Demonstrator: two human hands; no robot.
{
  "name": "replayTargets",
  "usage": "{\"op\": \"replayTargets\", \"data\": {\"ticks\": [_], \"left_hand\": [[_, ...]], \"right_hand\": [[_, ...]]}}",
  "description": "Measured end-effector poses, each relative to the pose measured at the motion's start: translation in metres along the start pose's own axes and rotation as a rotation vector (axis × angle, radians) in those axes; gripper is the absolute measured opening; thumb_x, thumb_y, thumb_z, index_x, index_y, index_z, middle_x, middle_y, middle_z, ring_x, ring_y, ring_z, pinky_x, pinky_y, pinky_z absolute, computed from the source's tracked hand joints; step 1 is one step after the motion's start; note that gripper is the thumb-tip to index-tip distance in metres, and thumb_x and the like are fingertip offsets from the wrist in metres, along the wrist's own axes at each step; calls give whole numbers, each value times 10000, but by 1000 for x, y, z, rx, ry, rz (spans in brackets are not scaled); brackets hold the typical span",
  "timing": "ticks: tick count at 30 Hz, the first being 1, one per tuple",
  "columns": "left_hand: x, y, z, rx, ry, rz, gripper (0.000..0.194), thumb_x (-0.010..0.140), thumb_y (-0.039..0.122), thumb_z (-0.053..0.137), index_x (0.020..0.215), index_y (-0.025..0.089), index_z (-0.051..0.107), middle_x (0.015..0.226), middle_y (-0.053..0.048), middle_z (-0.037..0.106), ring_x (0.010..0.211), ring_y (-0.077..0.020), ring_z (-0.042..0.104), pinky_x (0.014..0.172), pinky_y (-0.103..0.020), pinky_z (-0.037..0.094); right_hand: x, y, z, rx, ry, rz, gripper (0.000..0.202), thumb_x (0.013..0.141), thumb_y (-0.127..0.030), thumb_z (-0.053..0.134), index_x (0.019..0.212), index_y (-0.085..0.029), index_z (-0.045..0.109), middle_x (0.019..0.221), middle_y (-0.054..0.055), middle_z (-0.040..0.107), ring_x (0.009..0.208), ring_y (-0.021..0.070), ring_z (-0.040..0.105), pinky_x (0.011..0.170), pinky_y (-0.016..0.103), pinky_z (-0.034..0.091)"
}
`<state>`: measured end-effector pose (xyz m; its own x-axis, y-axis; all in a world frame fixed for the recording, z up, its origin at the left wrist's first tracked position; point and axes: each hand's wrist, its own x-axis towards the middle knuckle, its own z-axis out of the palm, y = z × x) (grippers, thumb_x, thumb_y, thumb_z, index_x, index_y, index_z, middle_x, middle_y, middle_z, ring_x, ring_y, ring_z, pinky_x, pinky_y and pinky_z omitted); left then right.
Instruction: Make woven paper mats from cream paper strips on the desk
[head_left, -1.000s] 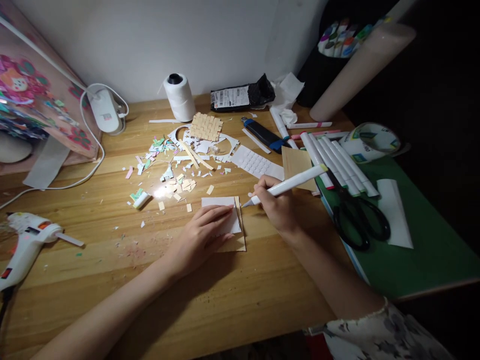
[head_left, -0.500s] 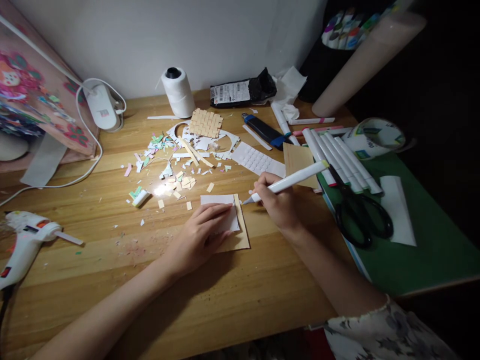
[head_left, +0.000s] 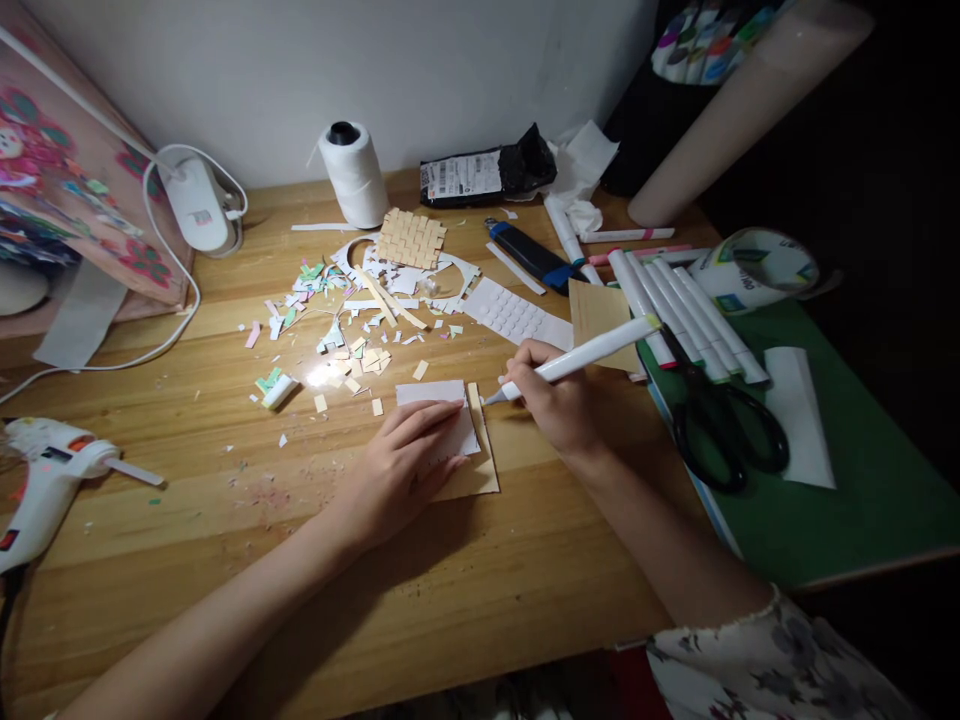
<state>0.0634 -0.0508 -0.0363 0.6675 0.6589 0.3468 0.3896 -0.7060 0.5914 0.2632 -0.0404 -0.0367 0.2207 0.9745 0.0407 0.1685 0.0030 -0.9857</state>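
Note:
My left hand (head_left: 409, 455) lies with fingers stretched out, pressing on a white piece of paper (head_left: 429, 392). That paper rests over a tan card (head_left: 484, 455), whose right strip and lower edge show beyond it. Part of both is hidden under my palm and fingers. In my right hand (head_left: 551, 400) is a white marker (head_left: 600, 352), gripped between thumb and fingers like a pen. Its grey tip points left and sits just beside the tan card's right edge; whether it touches the card I cannot tell.
Paper scraps (head_left: 360, 360), a woven tan square (head_left: 411, 238) and a thread spool (head_left: 352, 175) lie beyond my hands. A glue gun (head_left: 52, 490) is at left. Right are scissors (head_left: 731, 425), several markers (head_left: 694, 315), a tape roll (head_left: 757, 270) and a utility knife (head_left: 529, 255).
The white paper has turned slightly under my left hand, its upper edge shifting left against the tan card. My right hand and the marker have barely moved. The whole view has shifted a little.

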Motion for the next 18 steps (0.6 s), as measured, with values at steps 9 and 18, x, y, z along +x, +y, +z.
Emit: {"op": "replayTargets", "data": {"ticks": [9,18], "left_hand": [[0,0,-1,-35,-22,-14,324,843,186,599,1163,152,554,1189,-118,602,1121,-223,522,922,-425,489],[2,0,-1,-65,-18,-29,344,847,210,595,1185,169,543,1176,-112,604,1095,-221,538,896,-432,500]], "right_hand": [[1,1,1,19,5,-2,248,751,-213,505,530,-209,393,499,-55,420,490,103,405,461,230,321],[0,-1,1,15,10,21,244,740,-219,511,528,-209,392,498,-53,426,482,101,404,443,224,313]]}}
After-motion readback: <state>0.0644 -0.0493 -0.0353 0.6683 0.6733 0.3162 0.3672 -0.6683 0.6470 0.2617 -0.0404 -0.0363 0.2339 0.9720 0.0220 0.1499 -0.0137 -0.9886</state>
